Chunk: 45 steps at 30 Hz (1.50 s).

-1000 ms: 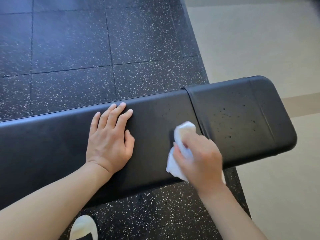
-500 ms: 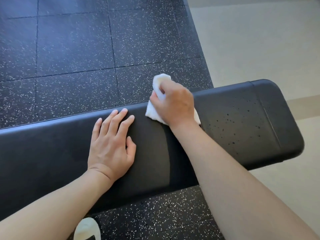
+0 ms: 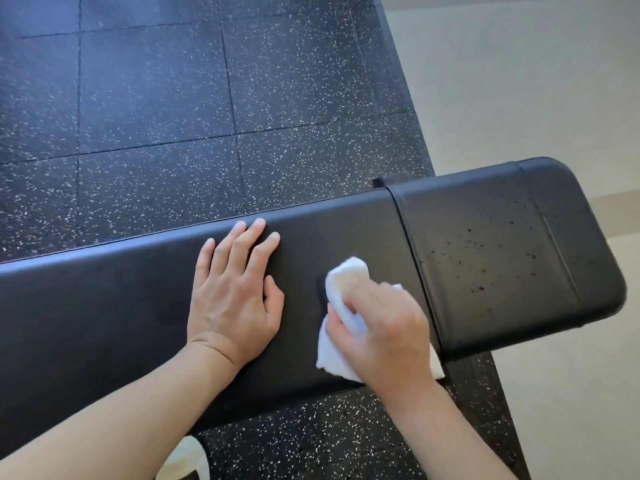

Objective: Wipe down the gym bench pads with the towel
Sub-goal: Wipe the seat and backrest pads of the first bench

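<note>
Nearest, the right hand grips the bunched white towel, pressing it on the long bench pad. Just left of it, the left hand rests flat, fingers straight. Right of the towel lies the speckled short pad; beyond the hands, rubber floor.

Left hand lies flat beside the towel; short pad lies bare.
</note>
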Tool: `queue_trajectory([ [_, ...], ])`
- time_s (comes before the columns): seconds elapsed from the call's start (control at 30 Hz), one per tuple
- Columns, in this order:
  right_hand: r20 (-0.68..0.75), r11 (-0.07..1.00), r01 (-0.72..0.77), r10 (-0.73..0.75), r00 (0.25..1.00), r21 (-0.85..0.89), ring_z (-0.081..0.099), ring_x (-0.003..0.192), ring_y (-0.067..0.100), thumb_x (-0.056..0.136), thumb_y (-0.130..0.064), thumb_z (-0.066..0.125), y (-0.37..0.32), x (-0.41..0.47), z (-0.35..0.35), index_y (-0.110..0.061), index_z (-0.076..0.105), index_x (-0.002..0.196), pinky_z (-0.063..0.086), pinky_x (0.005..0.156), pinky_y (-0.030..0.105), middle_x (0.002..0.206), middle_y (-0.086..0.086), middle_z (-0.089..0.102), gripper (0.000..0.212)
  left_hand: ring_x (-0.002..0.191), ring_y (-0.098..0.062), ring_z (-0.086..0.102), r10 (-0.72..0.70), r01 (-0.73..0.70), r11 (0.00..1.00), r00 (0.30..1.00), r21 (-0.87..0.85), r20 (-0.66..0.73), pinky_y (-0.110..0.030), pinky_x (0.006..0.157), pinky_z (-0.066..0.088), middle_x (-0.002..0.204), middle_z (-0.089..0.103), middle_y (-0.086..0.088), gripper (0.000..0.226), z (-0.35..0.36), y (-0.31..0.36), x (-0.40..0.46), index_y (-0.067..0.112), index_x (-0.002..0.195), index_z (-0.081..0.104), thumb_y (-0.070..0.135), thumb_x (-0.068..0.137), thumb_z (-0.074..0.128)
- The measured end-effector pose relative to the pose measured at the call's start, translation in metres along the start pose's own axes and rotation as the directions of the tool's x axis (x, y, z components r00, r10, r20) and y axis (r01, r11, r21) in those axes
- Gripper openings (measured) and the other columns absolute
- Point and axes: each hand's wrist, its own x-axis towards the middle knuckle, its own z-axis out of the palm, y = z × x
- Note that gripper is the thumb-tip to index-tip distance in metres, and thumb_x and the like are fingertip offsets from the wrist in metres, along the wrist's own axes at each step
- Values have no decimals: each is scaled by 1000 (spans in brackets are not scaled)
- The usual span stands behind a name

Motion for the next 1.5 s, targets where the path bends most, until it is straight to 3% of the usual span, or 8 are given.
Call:
queue_trajectory([
  [0.17,-17,997,78,-79,997,-26,41,53,27,79,-25,69,12,18,8,-15,54,68,37,51,37,60,1,44,21,154,-30,37,4,-4,1000,1000,1,-4,-56,129,20,162,45,-4,58,0,0,0,19,148,54,29,91,44],
  [0.33,-17,968,-249,248,969,-29,54,60,34,80,-38,62,22,129,43,-16,56,74,37,56,33,64,3,57,24,153,-31,38,4,-4,1000,1000,9,3,-56,129,20,162,46,-5,59,0,0,1,19,148,54,29,91,44],
  [0.5,231,976,-186,209,950,-117,55,80,24,89,-38,57,16,191,61,-22,62,84,37,70,33,82,-6,60,18,153,-31,38,2,-2,1000,1000,4,-3,-55,129,19,161,47,-5,59,-1,1,1,18,147,56,30,90,43],
  [0.77,-98,982,-189,189,977,13,52,56,34,74,-31,70,-19,103,53,-19,52,70,33,56,35,59,5,55,22,153,-30,37,5,-5,1000,1000,-5,-9,-52,130,17,162,46,-4,59,1,-1,0,20,147,54,31,90,42],
  [1.0,-85,997,-51,57,995,66,35,57,22,85,-24,68,-26,-1,22,-17,48,67,38,55,39,60,-2,40,28,154,-30,35,0,0,1000,1000,-5,-3,-53,130,16,163,44,-4,59,2,-1,0,19,148,53,30,91,41],
  [1.2,-51,991,79,-74,996,110,39,58,21,82,-26,74,8,0,9,-16,52,66,38,56,34,62,-5,42,29,153,-31,38,2,-3,1000,1000,-13,-25,-54,129,18,162,45,-4,57,3,-1,0,18,146,54,29,91,43],
  [1.37,-93,975,-220,223,970,38,43,53,27,77,-28,69,21,52,20,-19,46,66,37,50,31,57,-4,42,27,153,-30,37,1,-1,1000,1000,-20,-19,-53,129,17,162,46,-3,58,3,-1,0,20,147,53,30,91,41],
  [1.5,-131,967,-251,253,959,30,44,48,31,72,-25,73,1,79,35,-17,47,63,40,48,32,55,2,46,28,153,-30,37,1,-2,1000,1000,-24,-13,-52,130,17,162,45,-3,59,3,-2,-1,20,147,53,31,91,40],
])
